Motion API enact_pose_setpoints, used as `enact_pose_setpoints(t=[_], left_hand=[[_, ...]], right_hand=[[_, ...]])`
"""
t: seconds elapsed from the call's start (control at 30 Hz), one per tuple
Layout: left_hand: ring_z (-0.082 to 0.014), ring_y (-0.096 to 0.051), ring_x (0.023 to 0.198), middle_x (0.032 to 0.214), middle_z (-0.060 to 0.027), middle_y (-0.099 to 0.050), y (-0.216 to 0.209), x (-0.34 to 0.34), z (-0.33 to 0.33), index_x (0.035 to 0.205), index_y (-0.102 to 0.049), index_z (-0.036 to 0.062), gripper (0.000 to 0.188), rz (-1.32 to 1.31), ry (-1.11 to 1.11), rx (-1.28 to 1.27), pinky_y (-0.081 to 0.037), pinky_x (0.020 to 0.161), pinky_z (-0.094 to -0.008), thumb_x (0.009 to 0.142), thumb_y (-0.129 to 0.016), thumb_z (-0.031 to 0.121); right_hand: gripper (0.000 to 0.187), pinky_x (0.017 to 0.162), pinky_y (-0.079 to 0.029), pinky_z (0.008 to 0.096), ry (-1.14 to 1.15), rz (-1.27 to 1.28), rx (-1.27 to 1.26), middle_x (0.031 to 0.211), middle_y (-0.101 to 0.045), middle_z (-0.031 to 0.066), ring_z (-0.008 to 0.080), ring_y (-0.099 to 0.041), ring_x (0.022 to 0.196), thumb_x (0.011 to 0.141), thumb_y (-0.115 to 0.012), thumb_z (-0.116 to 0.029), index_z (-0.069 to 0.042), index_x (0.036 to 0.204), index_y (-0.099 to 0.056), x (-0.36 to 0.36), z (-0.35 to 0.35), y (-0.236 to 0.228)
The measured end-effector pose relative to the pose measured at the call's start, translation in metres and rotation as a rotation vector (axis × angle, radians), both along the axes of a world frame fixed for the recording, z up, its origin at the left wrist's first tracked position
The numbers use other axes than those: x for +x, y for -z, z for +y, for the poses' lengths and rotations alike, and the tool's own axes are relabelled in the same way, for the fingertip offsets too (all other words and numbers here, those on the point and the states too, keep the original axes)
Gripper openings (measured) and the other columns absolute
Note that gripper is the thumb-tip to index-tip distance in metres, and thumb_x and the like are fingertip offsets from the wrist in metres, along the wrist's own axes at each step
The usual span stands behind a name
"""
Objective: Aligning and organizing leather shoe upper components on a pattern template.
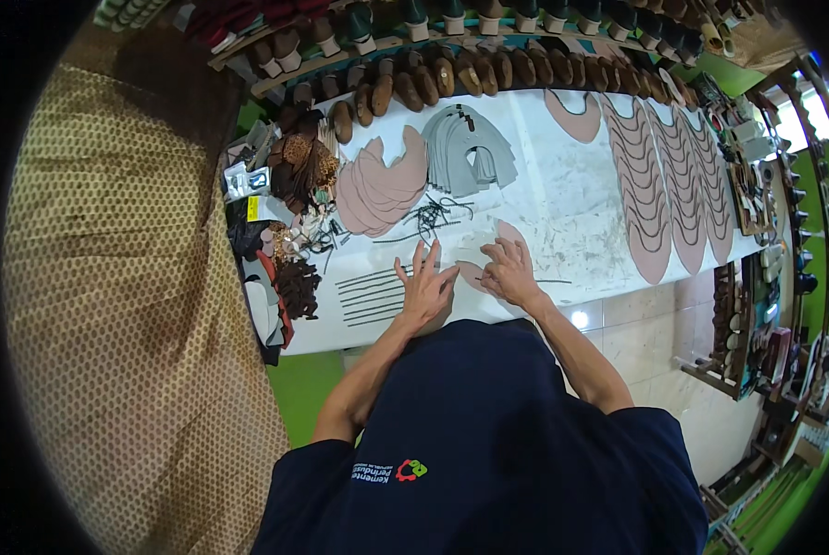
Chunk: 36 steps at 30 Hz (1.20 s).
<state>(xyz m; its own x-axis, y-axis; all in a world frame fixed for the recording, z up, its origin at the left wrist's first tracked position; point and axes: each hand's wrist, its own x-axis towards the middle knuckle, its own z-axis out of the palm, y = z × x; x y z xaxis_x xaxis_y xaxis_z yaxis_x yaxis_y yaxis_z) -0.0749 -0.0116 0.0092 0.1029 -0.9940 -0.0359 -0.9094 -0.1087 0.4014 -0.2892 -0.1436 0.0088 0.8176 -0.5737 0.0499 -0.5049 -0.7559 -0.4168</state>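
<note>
On the white table in front of me lies a curved pink shoe-upper piece point(516, 238), partly hidden under my right hand point(509, 273). The fingers of that hand are bent down, closing on a thin dark strip point(553, 281) at the piece; the strip's tail trails out to the right. My left hand point(423, 291) rests with fingers spread beside the piece, one fingertip reaching its left end. Left of that hand, several dark strips point(368, 298) lie side by side. Just beyond my hands is a tangle of dark strips point(435, 217).
Fanned pink pieces point(373, 190) and a grey stack point(465, 153) lie farther back. On the right, long rows of overlapping pink pieces point(673, 185) carry dark edging. Scraps and bags crowd the left end. Shoe lasts point(423, 83) line the back; racks stand right.
</note>
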Motion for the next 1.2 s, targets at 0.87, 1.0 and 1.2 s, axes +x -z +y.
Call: enact_pose_setpoints(t=[0.87, 1.0, 1.2], left_hand=[[-0.0406, -0.014, 0.160, 0.172, -0.0151, -0.027, -0.004, -0.001, 0.001, 0.133, -0.074, 0.0281, 0.039, -0.006, 0.018, 0.031, -0.008, 0.113, -0.0804, 0.094, -0.074, 0.025], [-0.0401, -0.018, 0.160, 0.170, -0.0166, -0.031, -0.006, -0.003, 0.001, 0.129, -0.076, 0.0287, 0.038, 0.012, -0.004, 0.001, -0.009, 0.113, -0.0827, 0.092, -0.073, 0.024], [-0.0403, -0.018, 0.160, 0.170, -0.0165, -0.030, -0.005, -0.003, 0.001, 0.129, -0.075, 0.0288, 0.038, 0.006, -0.010, 0.026, -0.009, 0.112, -0.0831, 0.092, -0.072, 0.025]], right_hand=[[0.016, 0.125, -0.014, 0.0695, -0.003, -0.050, -0.053, 0.154, -0.053, 0.0037, 0.0314, -0.034, 0.154, 0.092, -0.072, -0.028, -0.013, 0.088, -0.078, 0.028, -0.010, -0.009], [0.015, 0.125, -0.014, 0.0699, -0.023, -0.081, -0.047, 0.152, -0.055, 0.0036, 0.0303, -0.036, 0.153, 0.092, -0.071, -0.026, -0.014, 0.088, -0.078, 0.042, -0.010, -0.007], [0.011, 0.124, -0.013, 0.0706, -0.027, -0.072, -0.073, 0.149, -0.058, 0.0028, 0.0291, -0.038, 0.151, 0.091, -0.072, -0.024, -0.016, 0.087, -0.077, 0.048, -0.010, -0.004]])
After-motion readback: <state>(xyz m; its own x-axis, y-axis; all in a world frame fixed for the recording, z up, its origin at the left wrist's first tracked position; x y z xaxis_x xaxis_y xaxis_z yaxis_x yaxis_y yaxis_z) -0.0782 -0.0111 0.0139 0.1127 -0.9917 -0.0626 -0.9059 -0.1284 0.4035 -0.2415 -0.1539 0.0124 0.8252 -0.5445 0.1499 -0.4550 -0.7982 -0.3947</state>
